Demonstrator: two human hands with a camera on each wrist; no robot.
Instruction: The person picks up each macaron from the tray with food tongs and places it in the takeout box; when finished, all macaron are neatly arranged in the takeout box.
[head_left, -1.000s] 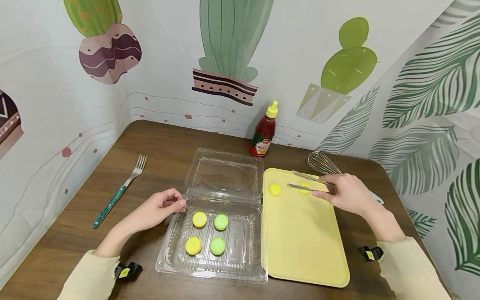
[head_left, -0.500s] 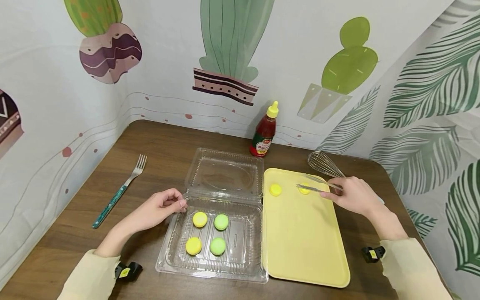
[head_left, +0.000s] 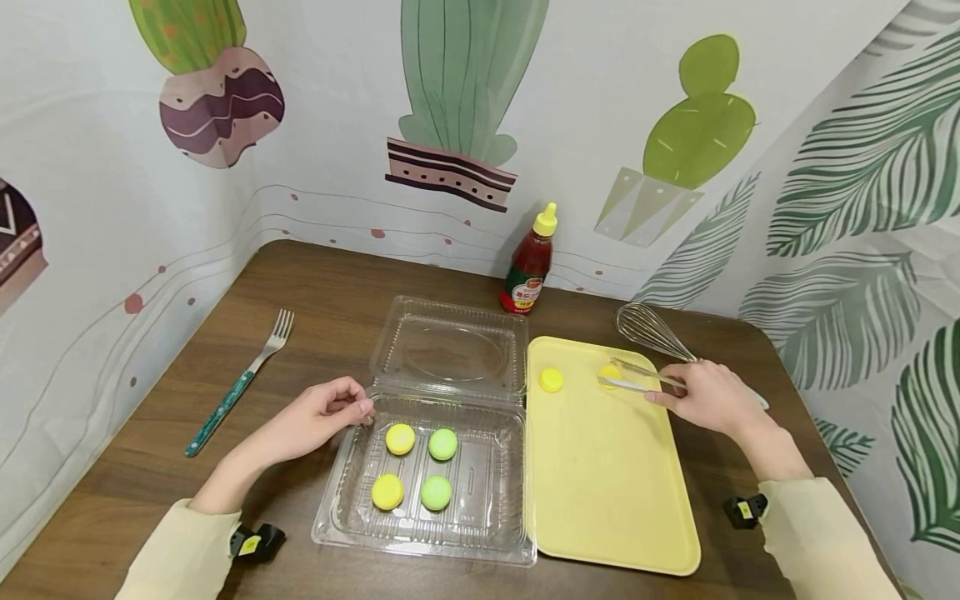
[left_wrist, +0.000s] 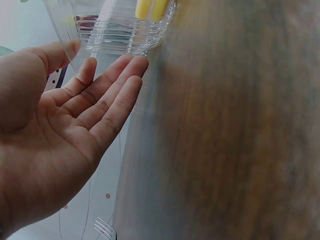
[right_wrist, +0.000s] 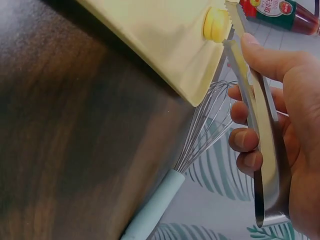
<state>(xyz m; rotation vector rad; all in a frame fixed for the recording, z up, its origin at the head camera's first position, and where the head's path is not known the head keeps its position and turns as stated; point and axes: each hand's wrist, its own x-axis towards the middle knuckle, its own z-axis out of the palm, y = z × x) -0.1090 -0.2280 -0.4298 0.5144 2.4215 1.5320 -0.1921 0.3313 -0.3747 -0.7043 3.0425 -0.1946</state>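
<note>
My right hand holds metal tongs, its thumb on one arm and its fingers curled round the other. In the head view the tong tips lie around a yellow macaron at the yellow tray's far right; whether they grip it I cannot tell. A second yellow macaron sits to its left. My left hand rests at the back left corner of an open clear plastic box, with loosely extended fingers. Inside are two yellow macarons and two green macarons.
A fork with a teal handle lies at the left. Behind the box's raised lid stands a ketchup bottle. A whisk lies beyond the tray's right edge, partly behind my right hand. A patterned cloth backs the table.
My right hand has moved slightly right and drawn the tongs back. The tong tips have come closer together around the right yellow macaron. My left hand has stayed still.
</note>
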